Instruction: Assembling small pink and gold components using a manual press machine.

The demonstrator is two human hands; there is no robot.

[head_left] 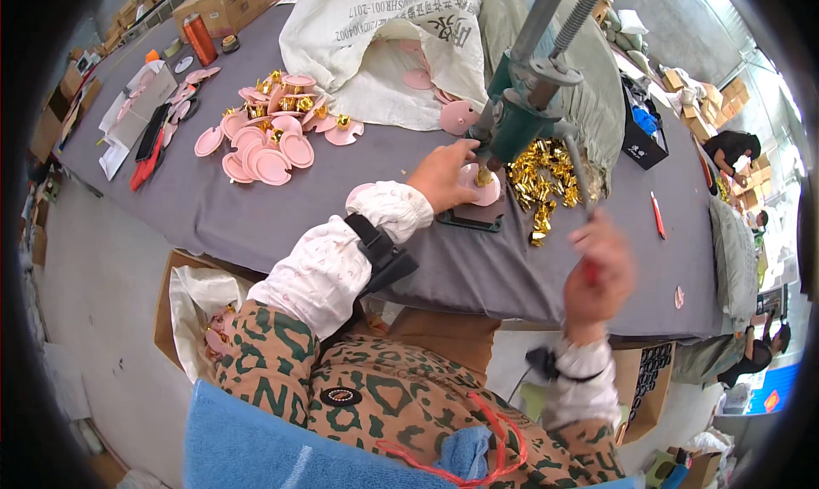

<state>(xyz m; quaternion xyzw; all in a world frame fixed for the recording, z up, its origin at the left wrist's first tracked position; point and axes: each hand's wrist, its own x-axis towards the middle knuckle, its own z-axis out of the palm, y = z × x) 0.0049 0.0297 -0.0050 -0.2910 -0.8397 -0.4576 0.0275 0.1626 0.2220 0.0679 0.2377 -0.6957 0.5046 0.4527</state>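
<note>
A green hand press (pixel 522 105) stands on the grey-covered table. Under its ram lies a round pink disc (pixel 488 192) with a gold metal piece at its middle. My left hand (pixel 444 178) pinches that disc's left edge between thumb and fingers. My right hand (pixel 600 276), blurred by motion, is closed around the red-knobbed end of the press lever (pixel 577 169). Just right of the press base (pixel 471 219) lies a heap of shiny gold metal pieces (pixel 543 178). To the left is a pile of pink discs (pixel 269 139), several with gold pieces on them.
A white woven sack (pixel 384 54) spills pink discs behind the press. A red pen (pixel 658 215) and black bin (pixel 641 135) are at the right. Scissors with red handles (pixel 147 169) and an orange can (pixel 200 40) lie left. An open carton (pixel 175 306) sits below the table edge.
</note>
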